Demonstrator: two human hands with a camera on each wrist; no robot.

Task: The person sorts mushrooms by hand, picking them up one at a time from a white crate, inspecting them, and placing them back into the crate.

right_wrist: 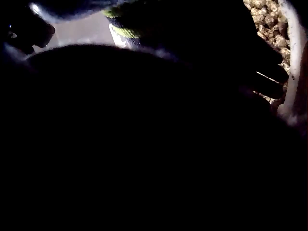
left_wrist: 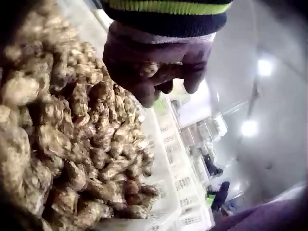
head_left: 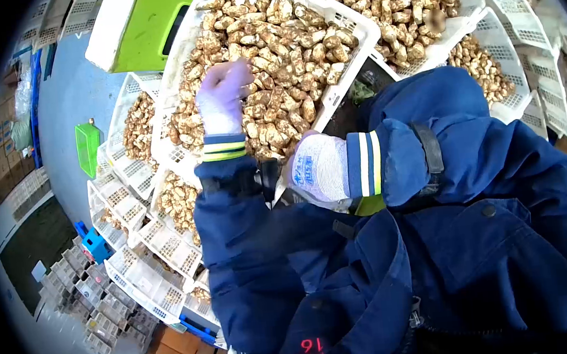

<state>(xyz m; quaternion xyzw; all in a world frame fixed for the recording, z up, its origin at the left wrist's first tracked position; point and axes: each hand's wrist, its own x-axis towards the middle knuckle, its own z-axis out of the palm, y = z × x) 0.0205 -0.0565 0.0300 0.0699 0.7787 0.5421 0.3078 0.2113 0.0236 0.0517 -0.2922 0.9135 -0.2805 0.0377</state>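
Observation:
My left hand [head_left: 222, 94], in a lilac glove, is over a white crate [head_left: 345, 89] heaped with stubby, soil-stained mushrooms [head_left: 279, 49]. In the left wrist view its fingers curl around a small tan mushroom [left_wrist: 149, 70], partly hidden in the palm. My right hand [head_left: 321, 165], gloved with blue print on the back, is at the crate's near edge, close to my left sleeve. Its fingertips are mostly hidden, and I cannot tell what it holds. A pale pointed piece [head_left: 279, 189] shows beside it. The right wrist view is mostly dark, with mushrooms [right_wrist: 269, 21] and a crate rim at its edge.
Another mushroom crate [head_left: 469, 22] stands at the upper right, with a smaller-filled crate [head_left: 513, 69] beyond it. More white crates [head_left: 125, 211] are stacked to the left. A green bin [head_left: 146, 34] stands behind, and a green dustpan-like piece [head_left: 89, 150] lies on the blue floor [head_left: 86, 79].

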